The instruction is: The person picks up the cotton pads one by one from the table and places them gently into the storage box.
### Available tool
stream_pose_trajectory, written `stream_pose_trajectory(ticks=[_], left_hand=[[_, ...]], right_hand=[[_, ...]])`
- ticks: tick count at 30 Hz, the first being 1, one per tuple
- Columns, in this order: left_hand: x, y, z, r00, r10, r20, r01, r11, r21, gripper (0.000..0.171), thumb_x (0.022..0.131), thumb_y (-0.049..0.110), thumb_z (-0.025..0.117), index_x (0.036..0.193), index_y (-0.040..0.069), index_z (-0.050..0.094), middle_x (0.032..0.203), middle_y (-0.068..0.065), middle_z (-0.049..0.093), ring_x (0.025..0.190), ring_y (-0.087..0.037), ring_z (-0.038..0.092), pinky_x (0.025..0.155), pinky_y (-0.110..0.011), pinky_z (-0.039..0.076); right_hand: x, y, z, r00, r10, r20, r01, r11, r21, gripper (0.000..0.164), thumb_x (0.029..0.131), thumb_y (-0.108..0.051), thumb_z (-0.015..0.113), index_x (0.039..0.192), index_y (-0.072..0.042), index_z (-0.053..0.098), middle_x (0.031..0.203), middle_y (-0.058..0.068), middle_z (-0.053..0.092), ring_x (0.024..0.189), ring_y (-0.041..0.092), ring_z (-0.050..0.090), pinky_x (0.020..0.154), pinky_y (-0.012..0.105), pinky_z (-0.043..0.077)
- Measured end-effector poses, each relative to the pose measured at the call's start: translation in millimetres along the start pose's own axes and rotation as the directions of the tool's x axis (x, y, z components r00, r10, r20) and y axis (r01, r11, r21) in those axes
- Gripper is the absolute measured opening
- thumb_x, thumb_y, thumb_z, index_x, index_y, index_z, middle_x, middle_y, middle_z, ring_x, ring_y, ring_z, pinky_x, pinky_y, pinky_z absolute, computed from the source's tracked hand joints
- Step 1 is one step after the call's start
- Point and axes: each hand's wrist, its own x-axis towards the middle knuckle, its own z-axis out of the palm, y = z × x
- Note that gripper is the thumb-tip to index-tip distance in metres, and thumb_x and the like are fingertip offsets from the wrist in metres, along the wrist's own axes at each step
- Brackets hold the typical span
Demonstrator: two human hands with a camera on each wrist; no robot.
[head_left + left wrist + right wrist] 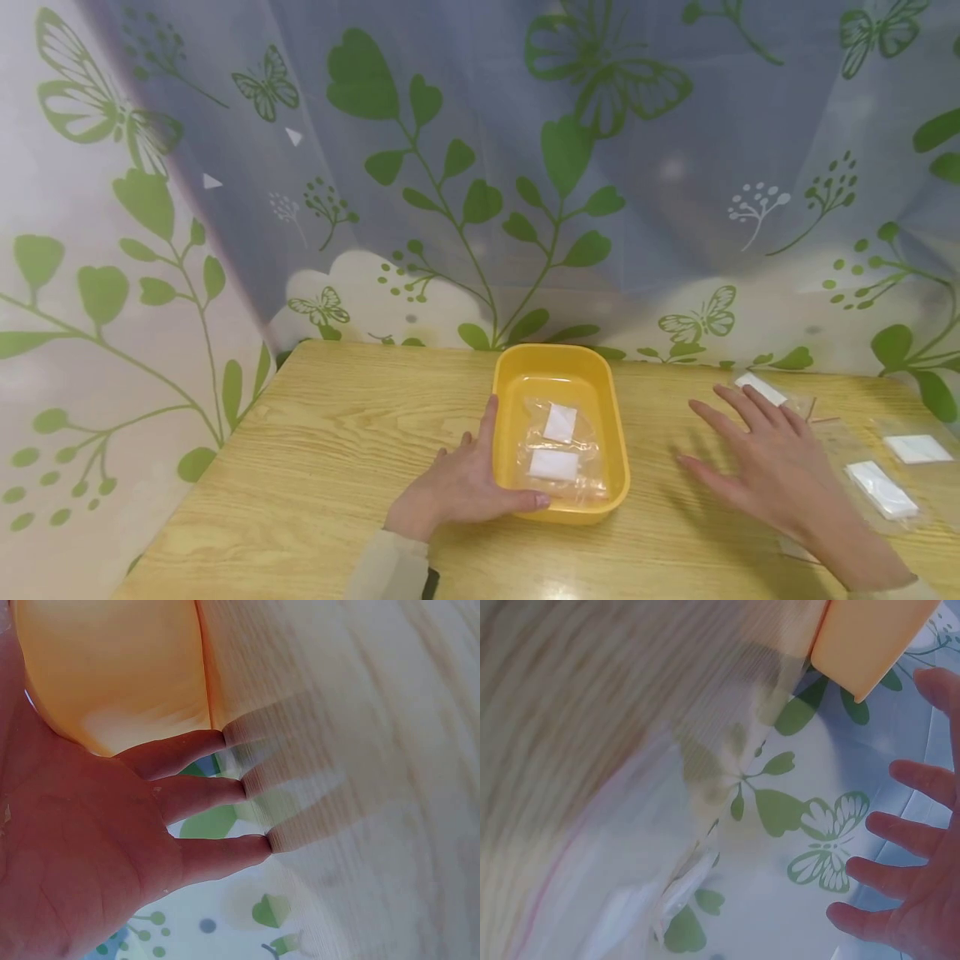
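Note:
A yellow plastic box (621,467) stands on the table with clear plastic bags (585,450) inside, each with a white packet in it. My left hand (461,487) holds the box at its near left corner, thumb over the front rim and index finger along the left side. In the left wrist view, other fingers (202,791) stretch out beside the box wall. With fingers spread, my right hand (776,467) hovers over the table right of the box, holding nothing. Near its fingertips lies a clear bag with a white packet (761,388), partly hidden by the hand.
More clear bags with white packets (881,490) lie at the right of the wooden table (330,450), some overlapping and partly hidden by the right forearm. A leaf-and-butterfly curtain (465,167) hangs behind the table's far edge and along the left side.

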Motion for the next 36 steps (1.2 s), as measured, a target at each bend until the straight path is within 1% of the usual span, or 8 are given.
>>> stream_pose_trajectory(ticks=[9, 14, 17, 20, 24, 31, 35, 36], left_hand=[[-1.9, 0.2, -1.4, 1.0, -0.017, 0.006, 0.017, 1.0, -0.006, 0.138, 0.072, 0.082, 0.07, 0.164, 0.027, -0.016, 0.158, -0.031, 0.039, 0.151, -0.048, 0.031, 0.123, -0.07, 0.018], [-1.7, 0.7, -1.5, 1.0, -0.015, 0.008, 0.016, 1.0, -0.009, 0.137, 0.073, 0.082, 0.07, 0.164, 0.027, -0.017, 0.158, -0.031, 0.039, 0.152, -0.048, 0.031, 0.123, -0.071, 0.017], [-1.2, 0.8, -1.4, 1.0, -0.013, 0.008, 0.013, 1.0, -0.013, 0.138, 0.072, 0.082, 0.071, 0.164, 0.027, -0.017, 0.158, -0.03, 0.04, 0.152, -0.048, 0.031, 0.123, -0.071, 0.018], [-1.0, 0.8, -1.2, 1.0, -0.012, 0.009, 0.012, 1.0, -0.017, 0.138, 0.072, 0.081, 0.071, 0.164, 0.027, -0.017, 0.158, -0.029, 0.04, 0.152, -0.047, 0.03, 0.123, -0.07, 0.017], [-0.6, 0.5, -0.6, 1.0, -0.009, 0.005, 0.009, 1.0, -0.017, 0.138, 0.072, 0.081, 0.072, 0.164, 0.026, -0.016, 0.157, -0.028, 0.042, 0.152, -0.047, 0.03, 0.123, -0.07, 0.018], [-0.1, 0.0, 0.2, 1.0, -0.003, -0.002, 0.003, 1.0, -0.009, 0.139, 0.072, 0.08, 0.072, 0.164, 0.024, -0.016, 0.156, -0.026, 0.045, 0.152, -0.046, 0.032, 0.123, -0.07, 0.019], [0.2, 0.1, 0.2, 1.0, -0.002, -0.001, 0.002, 1.0, -0.008, 0.139, 0.073, 0.079, 0.072, 0.164, 0.024, -0.016, 0.156, -0.026, 0.045, 0.152, -0.047, 0.031, 0.123, -0.07, 0.019], [0.1, 0.2, 0.1, 1.0, -0.003, 0.0, 0.003, 1.0, -0.01, 0.139, 0.073, 0.079, 0.072, 0.164, 0.024, -0.016, 0.157, -0.027, 0.044, 0.152, -0.047, 0.031, 0.123, -0.07, 0.019]], right_hand=[[-10, 14, -4, 0.999, 0.028, 0.022, -0.029, 1.0, 0.011, 0.07, 0.078, -0.058, 0.08, 0.133, -0.018, 0.066, 0.142, 0.022, 0.058, 0.124, 0.052, 0.053, 0.092, 0.075, 0.043], [-15, 24, -7, 0.999, 0.049, 0.018, -0.049, 0.999, 0.005, 0.072, 0.075, -0.058, 0.083, 0.133, -0.019, 0.065, 0.138, 0.023, 0.06, 0.122, 0.053, 0.054, 0.089, 0.075, 0.043], [-19, 30, -9, 0.999, 0.05, 0.012, -0.05, 0.999, 0.008, 0.075, 0.073, -0.056, 0.085, 0.133, -0.017, 0.065, 0.136, 0.024, 0.061, 0.117, 0.054, 0.057, 0.088, 0.073, 0.044], [-24, 37, -10, 0.998, 0.055, 0.019, -0.055, 0.998, 0.015, 0.076, 0.072, -0.055, 0.086, 0.133, -0.015, 0.065, 0.135, 0.024, 0.061, 0.114, 0.056, 0.057, 0.087, 0.073, 0.043], [-33, 44, -9, 0.998, 0.054, 0.016, -0.054, 0.998, 0.014, 0.076, 0.072, -0.055, 0.087, 0.131, -0.013, 0.065, 0.13, 0.024, 0.062, 0.109, 0.057, 0.059, 0.082, 0.073, 0.044], [-44, 57, -9, 0.998, 0.0, -0.056, 0.0, 1.0, -0.001, 0.077, 0.063, -0.054, 0.09, 0.125, -0.013, 0.07, 0.126, 0.021, 0.066, 0.099, 0.05, 0.067, 0.073, 0.069, 0.05], [-49, 64, -10, 0.996, -0.033, -0.078, 0.036, 0.999, 0.034, 0.075, 0.059, -0.046, 0.094, 0.122, -0.013, 0.072, 0.121, 0.018, 0.069, 0.097, 0.046, 0.068, 0.07, 0.067, 0.052], [-51, 66, -10, 0.997, -0.039, -0.069, 0.042, 0.998, 0.046, 0.074, 0.059, -0.044, 0.094, 0.123, -0.013, 0.071, 0.121, 0.018, 0.069, 0.097, 0.046, 0.068, 0.07, 0.067, 0.052]])
